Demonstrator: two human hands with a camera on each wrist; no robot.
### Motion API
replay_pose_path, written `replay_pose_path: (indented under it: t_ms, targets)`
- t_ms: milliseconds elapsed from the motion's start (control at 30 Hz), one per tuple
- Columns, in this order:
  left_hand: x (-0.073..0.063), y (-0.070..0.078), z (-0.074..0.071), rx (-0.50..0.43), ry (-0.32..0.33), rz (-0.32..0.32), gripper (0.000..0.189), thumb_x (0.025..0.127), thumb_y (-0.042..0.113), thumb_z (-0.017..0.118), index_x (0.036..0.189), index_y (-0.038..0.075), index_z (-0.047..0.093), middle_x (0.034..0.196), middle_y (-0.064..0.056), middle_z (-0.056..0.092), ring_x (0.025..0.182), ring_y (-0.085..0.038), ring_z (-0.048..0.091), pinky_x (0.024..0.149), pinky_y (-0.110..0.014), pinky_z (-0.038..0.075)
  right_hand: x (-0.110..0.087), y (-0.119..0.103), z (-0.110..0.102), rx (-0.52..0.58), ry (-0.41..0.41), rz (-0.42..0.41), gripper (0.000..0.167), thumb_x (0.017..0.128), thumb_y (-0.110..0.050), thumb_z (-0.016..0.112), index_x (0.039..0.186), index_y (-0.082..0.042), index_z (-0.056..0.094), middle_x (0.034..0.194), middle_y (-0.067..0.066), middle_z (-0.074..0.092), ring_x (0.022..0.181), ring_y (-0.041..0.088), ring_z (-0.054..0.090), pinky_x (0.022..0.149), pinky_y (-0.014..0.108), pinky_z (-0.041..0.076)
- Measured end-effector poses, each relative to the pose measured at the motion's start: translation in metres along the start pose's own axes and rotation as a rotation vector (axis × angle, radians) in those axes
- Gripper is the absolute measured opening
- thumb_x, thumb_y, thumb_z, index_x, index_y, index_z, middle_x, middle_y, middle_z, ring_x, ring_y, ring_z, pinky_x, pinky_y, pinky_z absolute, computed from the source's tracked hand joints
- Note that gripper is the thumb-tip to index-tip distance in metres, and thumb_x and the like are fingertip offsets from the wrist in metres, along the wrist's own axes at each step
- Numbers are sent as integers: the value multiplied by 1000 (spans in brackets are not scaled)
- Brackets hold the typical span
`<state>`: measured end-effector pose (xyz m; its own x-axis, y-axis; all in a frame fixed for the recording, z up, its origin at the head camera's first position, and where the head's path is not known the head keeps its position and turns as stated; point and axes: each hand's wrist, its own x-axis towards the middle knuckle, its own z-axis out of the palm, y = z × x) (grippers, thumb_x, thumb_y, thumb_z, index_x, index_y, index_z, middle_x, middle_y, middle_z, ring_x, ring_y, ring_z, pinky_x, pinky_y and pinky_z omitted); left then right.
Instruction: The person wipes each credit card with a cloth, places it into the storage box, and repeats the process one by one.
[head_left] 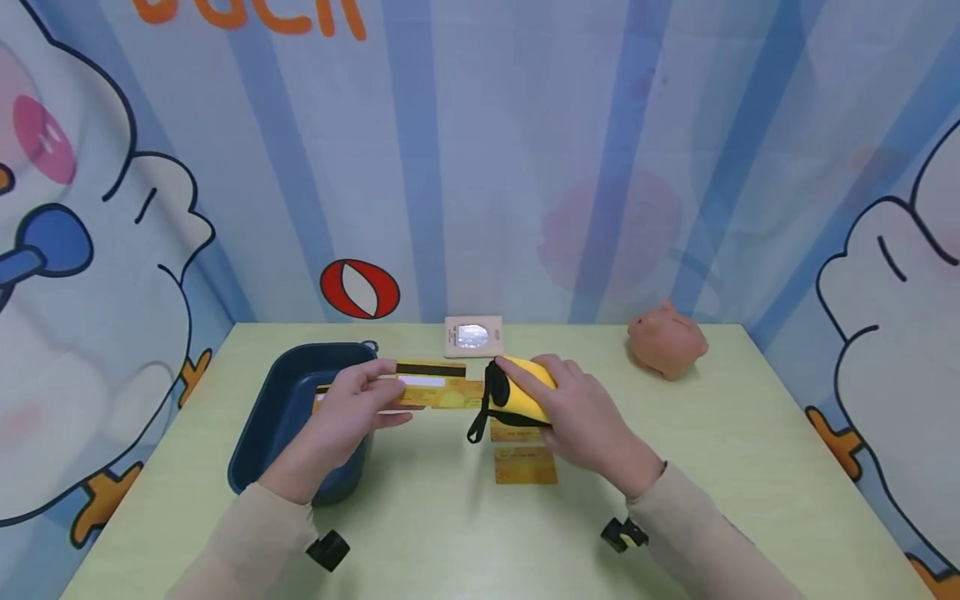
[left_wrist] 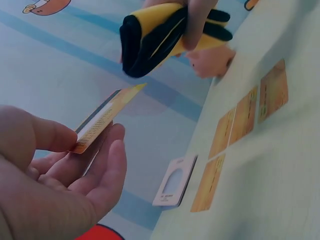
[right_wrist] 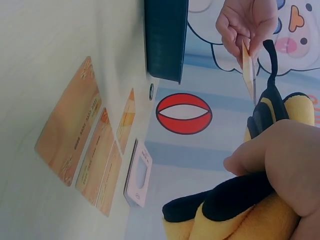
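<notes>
Pale green table (head_left: 435, 533) across lower frame. Blue tray (head_left: 273, 433), lower left. Right hand (head_left: 585, 412), right of centre, grips yellow-and-black cloth bundle (head_left: 531, 402). Left hand (head_left: 348, 417), left of centre, pinches gold card (head_left: 442, 393), mid-frame.

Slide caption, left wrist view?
Left grip holds a card; right grip, a yellow-black object; four more cards on table.

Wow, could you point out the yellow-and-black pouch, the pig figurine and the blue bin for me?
Yellow-and-black pouch (head_left: 523, 403): head view, on its yellow side.
Pig figurine (head_left: 667, 342): head view, middle of its body.
Blue bin (head_left: 283, 421): head view, bare inner floor.
</notes>
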<state>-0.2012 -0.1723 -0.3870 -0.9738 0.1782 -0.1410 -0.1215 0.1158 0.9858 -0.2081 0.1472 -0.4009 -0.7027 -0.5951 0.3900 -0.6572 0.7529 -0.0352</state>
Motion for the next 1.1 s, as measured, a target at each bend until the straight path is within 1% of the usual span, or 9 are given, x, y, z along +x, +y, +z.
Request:
replay_pose_path:
  t_ms: [100,267,367,500,633,733,833,967,1100]
  targets:
    - [0,2,-11,5,37,-2,41,110,14,53,146,-4,48,146,-27,54,115,-35,72,90,-36,62,-4,4,1,1,-2,8,100,77,5,76,163,-30,39,137,17,57,106,34,63,73,45,57]
    - [1,3,-34,7,73,-6,49,110,16,53,152,-6,40,149,-28,47,116,-34,71,92,-34,61,-11,12,3,7,-3,20,95,80,3,76,162,-29,41,135,17,58,103,34,63,75,46,58]
    - [3,0,-50,17,92,-11,51,110,15,53,154,-7,37,150,-29,44,112,-28,73,92,-34,61,-16,16,3,15,-11,33,95,80,5,75,162,-29,42,136,18,58,105,34,63,77,48,58]
    - [6,-4,-72,42,145,-16,55,111,13,51,157,-9,31,152,-33,42,103,-19,74,87,-30,62,-22,22,4,16,-18,44,96,79,6,75,162,-30,42,134,17,58,105,34,63,78,48,58]
    - [10,-9,-92,118,234,-33,58,111,14,52,160,-7,29,151,-34,47,94,-11,73,83,-28,63,-27,27,6,18,-8,50,97,77,5,78,161,-29,44,131,16,59,101,33,63,78,47,59]
    - [14,-13,-104,174,291,-69,58,110,15,52,161,-4,31,148,-33,51,90,-11,72,83,-31,63,-30,30,7,17,-3,54,97,77,5,79,160,-29,44,129,16,60,98,32,62,77,47,59]
    - [19,-19,-114,207,307,-118,59,110,15,50,161,-5,29,148,-35,50,88,-12,74,83,-32,63,-31,31,7,16,-10,55,98,77,5,79,161,-29,43,129,16,59,98,32,62,76,47,58]
    - [26,-27,-121,240,291,-185,61,109,12,48,161,-9,25,150,-38,45,83,-11,74,80,-31,64,-32,31,8,17,-16,58,98,77,5,79,161,-30,43,129,16,59,97,32,62,76,46,58]
    - [34,-35,-121,249,272,-245,59,107,7,48,159,-12,26,150,-40,42,80,-12,75,77,-31,64,-33,30,8,13,-18,63,98,77,4,81,161,-30,43,130,15,59,97,32,62,75,46,58]
